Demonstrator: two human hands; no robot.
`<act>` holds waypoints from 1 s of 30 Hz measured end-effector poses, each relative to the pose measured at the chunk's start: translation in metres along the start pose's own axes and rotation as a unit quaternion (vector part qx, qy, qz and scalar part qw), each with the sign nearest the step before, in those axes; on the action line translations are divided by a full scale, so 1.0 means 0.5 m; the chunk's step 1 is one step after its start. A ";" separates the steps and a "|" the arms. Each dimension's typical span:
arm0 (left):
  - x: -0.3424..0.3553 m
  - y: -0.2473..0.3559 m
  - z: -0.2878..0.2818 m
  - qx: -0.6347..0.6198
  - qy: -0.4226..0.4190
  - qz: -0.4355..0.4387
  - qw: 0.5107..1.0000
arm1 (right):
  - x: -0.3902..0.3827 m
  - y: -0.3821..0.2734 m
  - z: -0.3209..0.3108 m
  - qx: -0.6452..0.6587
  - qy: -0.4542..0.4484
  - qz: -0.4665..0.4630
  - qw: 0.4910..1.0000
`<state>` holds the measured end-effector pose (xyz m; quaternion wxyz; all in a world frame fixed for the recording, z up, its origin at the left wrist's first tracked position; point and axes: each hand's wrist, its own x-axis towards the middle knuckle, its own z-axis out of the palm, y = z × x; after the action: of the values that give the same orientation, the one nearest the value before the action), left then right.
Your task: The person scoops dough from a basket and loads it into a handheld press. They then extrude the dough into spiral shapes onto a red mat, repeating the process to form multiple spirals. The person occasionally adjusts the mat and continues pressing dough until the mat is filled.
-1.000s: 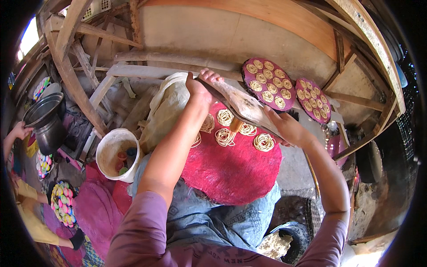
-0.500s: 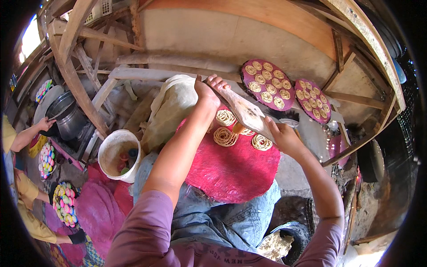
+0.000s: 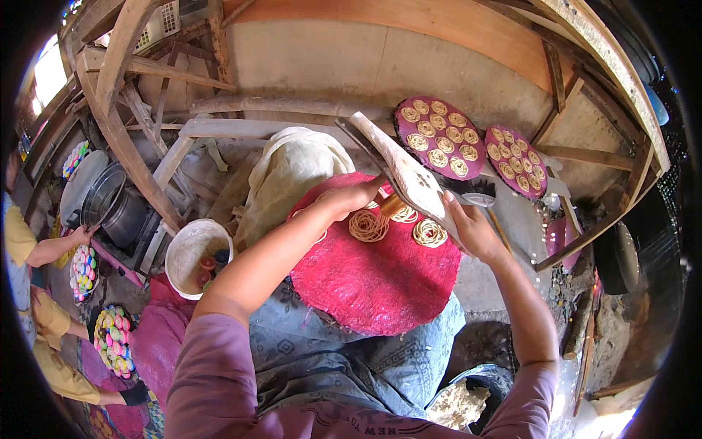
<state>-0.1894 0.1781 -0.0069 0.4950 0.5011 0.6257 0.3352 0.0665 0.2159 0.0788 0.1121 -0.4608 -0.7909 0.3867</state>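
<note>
A long wooden hand press [image 3: 411, 179] slants above the red round mat [image 3: 373, 293] on my lap. My right hand [image 3: 474, 228] is closed around its near right end, thumb on top. Beneath its middle sits a brass-coloured cylinder [image 3: 393, 205]. My left hand [image 3: 358, 199] reaches under the press beside that cylinder, its fingers hidden by the wood. Thin pale dough strands lie on the mat in round nests; one nest [image 3: 368, 225] is left of the cylinder, another nest [image 3: 429, 233] below my right hand.
Two mats of dough nests, a larger [image 3: 417, 150] and a smaller [image 3: 502, 172], lean beyond the press. A white bucket [image 3: 175, 256] stands left of my knee, a cloth-covered bundle [image 3: 274, 172] beyond it. At far left a co-worker's hand [image 3: 82, 235] is at a metal pot [image 3: 128, 223].
My left hand has left the far end of the press and come down under its middle, beside the cylinder. My right hand keeps its hold on the near end.
</note>
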 end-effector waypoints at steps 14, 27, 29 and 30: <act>0.002 -0.028 -0.024 0.157 0.080 -0.013 0.984 | 0.044 0.031 0.016 -0.005 0.053 -0.051 0.997; -0.237 -0.016 -0.010 0.458 0.285 0.300 0.787 | -0.069 -0.010 -0.001 0.067 0.016 -0.065 0.996; -0.302 -0.004 0.024 0.341 0.256 0.322 0.845 | -0.133 -0.036 0.009 0.084 -0.018 -0.086 0.993; -0.334 -0.002 0.048 0.286 0.258 0.361 0.849 | -0.171 -0.048 0.022 0.094 -0.037 -0.100 0.990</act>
<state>-0.1656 0.0157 0.0327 -0.0052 0.7064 0.5741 0.4139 0.0922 0.1338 0.1039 0.1633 -0.3524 -0.7967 0.4631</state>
